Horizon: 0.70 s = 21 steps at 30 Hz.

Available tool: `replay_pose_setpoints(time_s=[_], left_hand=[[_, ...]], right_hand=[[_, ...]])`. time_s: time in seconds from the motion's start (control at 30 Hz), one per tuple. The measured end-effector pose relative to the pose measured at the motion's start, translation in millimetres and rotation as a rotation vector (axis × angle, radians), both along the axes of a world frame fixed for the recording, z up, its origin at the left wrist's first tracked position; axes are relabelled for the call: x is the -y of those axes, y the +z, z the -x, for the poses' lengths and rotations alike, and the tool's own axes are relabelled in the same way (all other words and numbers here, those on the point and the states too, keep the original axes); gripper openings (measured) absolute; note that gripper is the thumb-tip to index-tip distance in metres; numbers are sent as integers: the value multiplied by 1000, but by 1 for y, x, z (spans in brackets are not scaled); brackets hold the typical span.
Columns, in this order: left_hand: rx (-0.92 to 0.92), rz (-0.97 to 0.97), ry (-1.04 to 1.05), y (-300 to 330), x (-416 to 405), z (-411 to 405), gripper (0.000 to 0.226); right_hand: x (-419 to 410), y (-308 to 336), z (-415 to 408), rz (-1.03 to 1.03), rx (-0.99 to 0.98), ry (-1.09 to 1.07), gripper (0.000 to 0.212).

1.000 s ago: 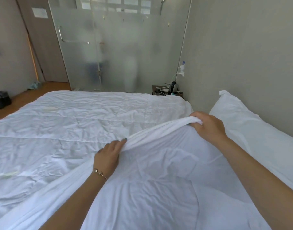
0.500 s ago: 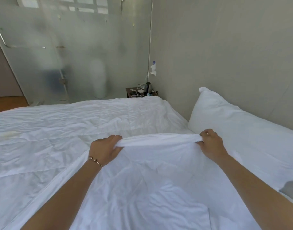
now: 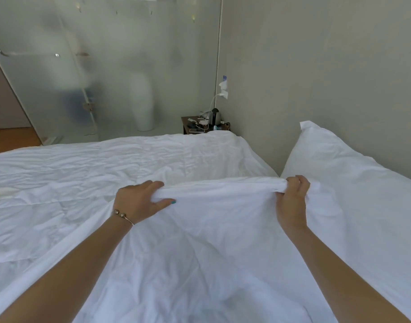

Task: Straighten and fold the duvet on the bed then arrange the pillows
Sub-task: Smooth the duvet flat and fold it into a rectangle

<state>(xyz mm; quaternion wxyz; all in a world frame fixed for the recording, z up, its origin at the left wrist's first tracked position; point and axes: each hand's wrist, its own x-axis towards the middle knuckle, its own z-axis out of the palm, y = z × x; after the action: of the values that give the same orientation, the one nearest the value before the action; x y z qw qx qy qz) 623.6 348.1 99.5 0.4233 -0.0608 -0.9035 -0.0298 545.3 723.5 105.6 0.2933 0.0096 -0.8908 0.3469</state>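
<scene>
A white duvet (image 3: pixel 106 169) covers the bed, wrinkled across its far half. Both my hands grip its folded-over top edge, which stretches taut between them. My left hand (image 3: pixel 139 201), wearing a thin bracelet, is closed on the edge near the bed's middle. Closed on the same edge, my right hand (image 3: pixel 291 199) sits next to the pillow. A white pillow (image 3: pixel 353 183) lies along the wall at the right, its near end partly under the duvet fold.
A grey wall runs along the right of the bed. A dark bedside table (image 3: pixel 204 124) with a kettle, cables and small items stands at the far corner. A frosted glass partition (image 3: pixel 95 66) stands behind the bed, with wooden floor (image 3: pixel 11 138) at the far left.
Both hands have kept their hold on the duvet edge and pulled it level and taut, toward the pillow. The view has turned right, bringing more of the pillow and wall into sight.
</scene>
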Motion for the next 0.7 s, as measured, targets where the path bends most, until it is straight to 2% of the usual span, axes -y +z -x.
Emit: replay_pose_setpoints(time_s=[0.07,0.17,0.3,0.37,0.43,0.5,0.57,0.63,0.7], left_hand=[[3,42,24,20,16,46,64],[53,115,51,37,43,133,56],[241,103,145,-12,85,263,64],[357,102,220,-60,104,321,69],[507,149,237,-118,106,364,79],[700,93,214,-175,82,388,92],[869,-45,230,-231,46,394,97],[1046,-190,335,-282,13,387,96],[1198,-311,471,-321,-4,375,96]], right_hand=[[13,6,51,-57,-122,19,36],[48,7,158,-105,-180,64,44],[120,-58,304,-252,-164,251,59],[149,-119,354,-279,-44,317,67],[164,-185,384,-317,187,260,79],[160,-247,397,-451,475,239,78],[143,-301,401,-640,683,266,71],[125,-342,400,-742,790,269,68],[114,-369,392,-771,758,269,66]])
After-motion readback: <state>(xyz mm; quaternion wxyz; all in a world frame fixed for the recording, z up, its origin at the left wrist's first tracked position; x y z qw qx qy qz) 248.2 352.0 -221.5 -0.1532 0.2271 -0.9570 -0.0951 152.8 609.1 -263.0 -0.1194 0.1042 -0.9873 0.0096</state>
